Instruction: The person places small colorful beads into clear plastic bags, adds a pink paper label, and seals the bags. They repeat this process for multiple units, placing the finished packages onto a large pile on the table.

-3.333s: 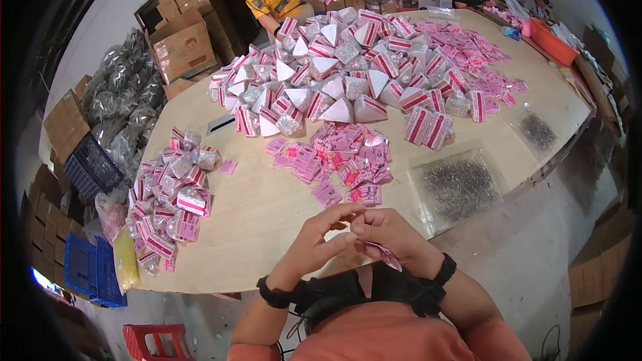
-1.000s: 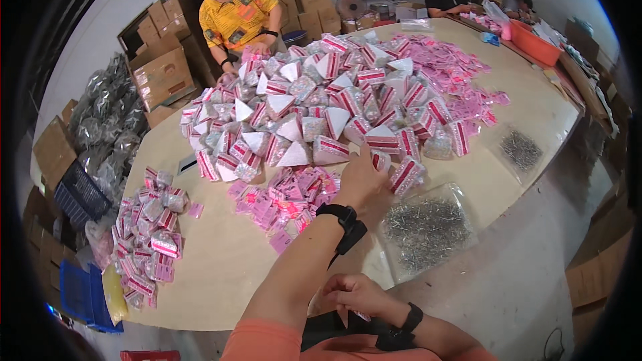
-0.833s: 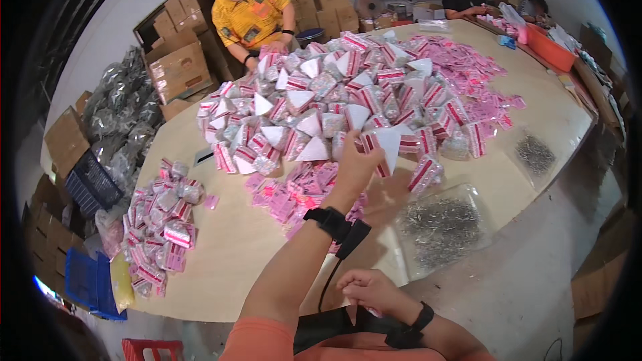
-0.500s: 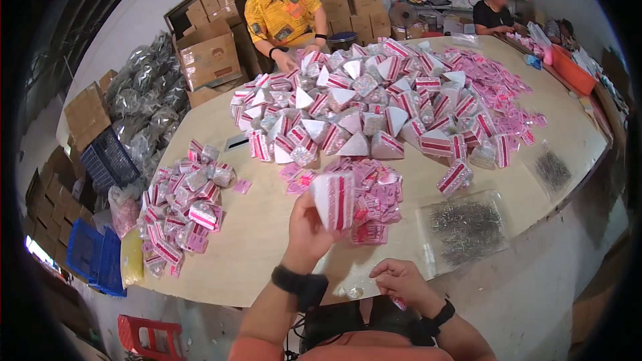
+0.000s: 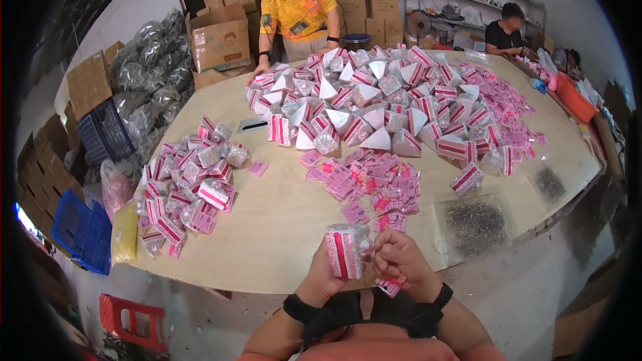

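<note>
Near the table's front edge, my left hand (image 5: pixel 323 277) is closed around a cake-slice-shaped ornament (image 5: pixel 344 254) with white, pink and red layers and a glittery side. Close against its right side, my right hand (image 5: pixel 405 266) has its fingers curled in a pinch. A small pink printed card (image 5: pixel 390 285) hangs from beneath those fingers. Whatever is between the right fingertips is too small to make out. Beyond my hands lies a heap of similar pink cards (image 5: pixel 391 184).
A large pile of cake slices (image 5: pixel 378 139) covers the far middle. Slices with cards (image 5: pixel 190 167) are heaped on the left. Small metal pieces fill a clear tray (image 5: pixel 476 227) at right. A co-worker in a yellow shirt (image 5: pixel 299 10) stands opposite; another person (image 5: pixel 506 30) sits far right.
My left hand has brought the cake slice down and nearer to me, turning its glittery side up. My right hand has risen to meet it. The co-worker opposite has straightened, with hands farther apart.
</note>
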The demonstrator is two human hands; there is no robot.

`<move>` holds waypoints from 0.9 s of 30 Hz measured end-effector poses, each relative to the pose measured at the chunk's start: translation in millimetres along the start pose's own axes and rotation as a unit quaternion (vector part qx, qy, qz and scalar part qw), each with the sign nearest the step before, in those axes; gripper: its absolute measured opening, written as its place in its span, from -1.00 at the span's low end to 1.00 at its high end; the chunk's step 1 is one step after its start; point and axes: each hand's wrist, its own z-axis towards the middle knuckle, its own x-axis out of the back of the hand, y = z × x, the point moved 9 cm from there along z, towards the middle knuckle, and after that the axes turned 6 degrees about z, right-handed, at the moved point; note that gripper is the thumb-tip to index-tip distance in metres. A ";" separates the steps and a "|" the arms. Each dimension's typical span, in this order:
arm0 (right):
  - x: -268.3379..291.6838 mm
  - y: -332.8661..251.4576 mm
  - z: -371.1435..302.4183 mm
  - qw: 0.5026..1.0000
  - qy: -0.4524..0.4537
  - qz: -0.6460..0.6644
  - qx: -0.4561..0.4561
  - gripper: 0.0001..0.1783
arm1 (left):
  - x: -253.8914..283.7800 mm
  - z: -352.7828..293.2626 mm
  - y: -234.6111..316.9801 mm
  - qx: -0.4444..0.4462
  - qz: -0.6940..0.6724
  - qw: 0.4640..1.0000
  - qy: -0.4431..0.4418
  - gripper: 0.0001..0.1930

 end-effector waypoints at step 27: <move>2.8 -23.2 0.7 0.974 0.141 -0.172 0.040 -0.78 | 43.6 -30.2 60.0 -0.229 0.356 0.883 0.204 -0.48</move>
